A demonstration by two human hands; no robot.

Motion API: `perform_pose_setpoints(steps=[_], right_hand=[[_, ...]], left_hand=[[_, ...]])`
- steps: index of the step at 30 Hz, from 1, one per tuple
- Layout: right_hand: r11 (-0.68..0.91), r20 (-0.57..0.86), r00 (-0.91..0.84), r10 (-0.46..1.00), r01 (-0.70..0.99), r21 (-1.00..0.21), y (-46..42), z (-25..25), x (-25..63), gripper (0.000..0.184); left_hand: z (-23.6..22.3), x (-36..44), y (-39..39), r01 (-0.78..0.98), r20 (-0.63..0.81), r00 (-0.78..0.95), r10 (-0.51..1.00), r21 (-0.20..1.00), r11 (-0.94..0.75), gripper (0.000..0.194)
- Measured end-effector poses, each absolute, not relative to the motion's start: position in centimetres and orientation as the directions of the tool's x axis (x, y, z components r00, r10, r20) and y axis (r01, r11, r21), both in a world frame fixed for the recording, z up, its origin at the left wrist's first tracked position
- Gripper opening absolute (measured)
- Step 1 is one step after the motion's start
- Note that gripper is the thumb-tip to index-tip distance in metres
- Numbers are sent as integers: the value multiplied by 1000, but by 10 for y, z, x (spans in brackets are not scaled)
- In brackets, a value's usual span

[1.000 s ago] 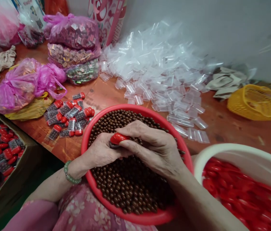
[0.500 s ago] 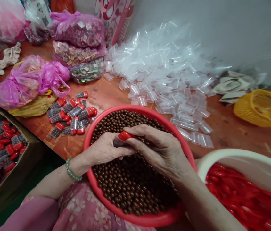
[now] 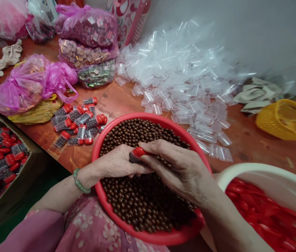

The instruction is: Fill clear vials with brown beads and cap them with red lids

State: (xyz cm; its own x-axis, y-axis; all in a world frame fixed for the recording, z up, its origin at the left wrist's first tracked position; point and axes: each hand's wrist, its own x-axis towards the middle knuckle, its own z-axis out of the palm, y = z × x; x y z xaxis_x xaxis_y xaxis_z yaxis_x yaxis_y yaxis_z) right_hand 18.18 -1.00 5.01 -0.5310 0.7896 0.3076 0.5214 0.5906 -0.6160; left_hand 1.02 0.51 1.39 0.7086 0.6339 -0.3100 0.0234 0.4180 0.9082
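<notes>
Over a red basin [image 3: 98, 147] full of small brown balls [image 3: 137, 203], both my hands meet on one small clear tube with a red cap [image 3: 139, 152]. My left hand [image 3: 116, 162], with a green bead bracelet at the wrist, is closed around the tube's body. My right hand [image 3: 179, 166] pinches the red cap from above with thumb and fingers. The tube's body is mostly hidden by my fingers.
Filled red-capped tubes [image 3: 78, 122] lie left of the basin; more fill a cardboard box [image 3: 1, 164]. A heap of empty clear tubes [image 3: 179, 73] covers the table behind. A white basin of red caps [image 3: 263, 210] sits at right, a yellow basket [image 3: 286, 119] beyond, pink bags [image 3: 32, 84] at left.
The hands stay together on the capped tube, shifting slightly right over the basin as the view drifts; the grip is unchanged.
</notes>
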Motion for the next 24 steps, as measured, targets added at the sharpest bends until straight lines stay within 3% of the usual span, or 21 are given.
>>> perform_pose_setpoints(steps=[4,11,14,18,21,24], right_hand=[[645,286,-601,746,547,-533,-14,53,182,14],[649,272,-617,739,541,-534,-15,53,184,12],[676,315,-600,736,618,-401,-22,50,183,26],[665,327,-603,727,737,-118,-29,43,172,73],[601,391,-554,734,799,5,-29,35,163,67],[599,474,-531,702,801,11,-26,30,160,57]], left_hand=[[16,10,4,25,-322,734,598,893,450,20],[13,8,3,18,-323,742,588,886,464,24],[11,8,4,-16,-309,760,571,870,492,27],[10,11,6,-154,-311,734,603,789,595,33],[10,16,7,-296,-298,682,668,723,624,35],[9,18,5,-332,-286,688,667,694,639,36]])
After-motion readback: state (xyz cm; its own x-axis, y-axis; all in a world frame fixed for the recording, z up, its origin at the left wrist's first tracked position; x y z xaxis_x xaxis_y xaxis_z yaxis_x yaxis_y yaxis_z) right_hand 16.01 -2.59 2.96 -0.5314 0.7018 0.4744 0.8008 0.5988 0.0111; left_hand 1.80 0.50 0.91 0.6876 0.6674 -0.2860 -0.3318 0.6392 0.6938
